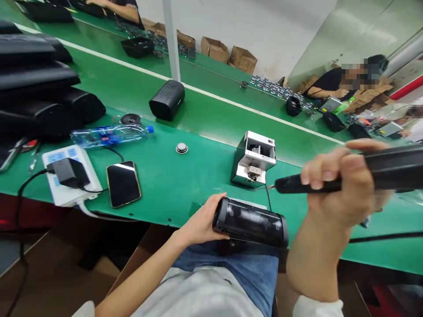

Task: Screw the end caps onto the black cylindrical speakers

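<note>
My left hand (205,222) is closed round the left end of a black cylindrical speaker housing (253,222), held over my lap at the table's front edge. A shiny front with grille holes faces up. Raised on the right, my right hand (345,189) grips a black electric screwdriver (393,165), slightly blurred. Its thin bit points left, near a silver and black box-shaped screw feeder (255,158) on the green table (205,176). The bit's tip is too small and blurred to tell whether it carries a screw.
Left, black speaker housings (39,88) are piled up beside a plastic bottle (112,134), a power strip (71,176) with a charger, and a phone (123,183). A small round metal part (181,148) lies mid-table. Another speaker housing (167,100) stands behind. Co-workers sit across the line.
</note>
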A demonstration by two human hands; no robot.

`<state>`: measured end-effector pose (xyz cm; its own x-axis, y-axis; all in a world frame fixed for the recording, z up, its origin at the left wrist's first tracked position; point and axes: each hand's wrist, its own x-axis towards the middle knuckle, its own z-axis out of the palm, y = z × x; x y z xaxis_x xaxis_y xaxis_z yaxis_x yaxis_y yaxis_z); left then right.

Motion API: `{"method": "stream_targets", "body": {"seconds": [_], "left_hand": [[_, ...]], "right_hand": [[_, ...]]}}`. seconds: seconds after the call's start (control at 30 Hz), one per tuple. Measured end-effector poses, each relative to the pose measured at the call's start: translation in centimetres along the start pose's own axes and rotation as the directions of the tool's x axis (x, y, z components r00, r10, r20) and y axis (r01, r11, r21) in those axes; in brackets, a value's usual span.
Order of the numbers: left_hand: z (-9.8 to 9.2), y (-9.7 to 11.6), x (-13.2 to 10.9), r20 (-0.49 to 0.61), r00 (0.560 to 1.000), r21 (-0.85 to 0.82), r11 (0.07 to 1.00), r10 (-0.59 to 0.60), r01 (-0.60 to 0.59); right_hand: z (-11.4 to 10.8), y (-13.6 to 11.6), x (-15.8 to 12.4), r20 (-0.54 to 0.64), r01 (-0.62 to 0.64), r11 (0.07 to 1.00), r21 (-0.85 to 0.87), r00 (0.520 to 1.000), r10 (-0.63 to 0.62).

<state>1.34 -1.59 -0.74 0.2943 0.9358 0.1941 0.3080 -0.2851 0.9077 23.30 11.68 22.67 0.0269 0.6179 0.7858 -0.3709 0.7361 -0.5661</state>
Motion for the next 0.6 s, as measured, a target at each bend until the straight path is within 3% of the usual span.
{"method": "stream_targets", "body": {"seconds": [0.1, 0.23, 0.33, 0.47, 0.6], "left_hand": [[-0.1, 0.1, -0.1, 0.0, 1.0, 0.005, 1.0, -0.004, 0.004], [-0.2, 0.2, 0.0, 0.0, 1.0, 0.003, 1.0, -0.001, 0.001], [-0.2, 0.2, -0.1, -0.002, 1.0, 0.004, 1.0, -0.008, 0.008], [-0.2, 0.2, -0.1, -0.001, 1.0, 0.01, 1.0, -0.009, 0.009], [-0.2, 0.2, -0.1, -0.001, 1.0, 0.001, 1.0, 0.007, -0.007]], "right_hand": [[-0.4, 1.3, 1.9, -0.151, 0.133, 0.984, -0.12, 0.977, -0.15], [0.5, 3.1, 2.6, -0.155, 0.142, 0.954, -0.263, 0.97, -0.187], [1.1, 3.0, 2.6, -0.152, 0.159, 0.936, -0.314, 0.965, -0.215], [1.2, 2.3, 2.6, -0.176, 0.138, 0.945, -0.298, 0.965, -0.197], [1.4, 3.5, 2.3, -0.166, 0.073, 0.938, -0.339, 0.977, -0.136]]}}
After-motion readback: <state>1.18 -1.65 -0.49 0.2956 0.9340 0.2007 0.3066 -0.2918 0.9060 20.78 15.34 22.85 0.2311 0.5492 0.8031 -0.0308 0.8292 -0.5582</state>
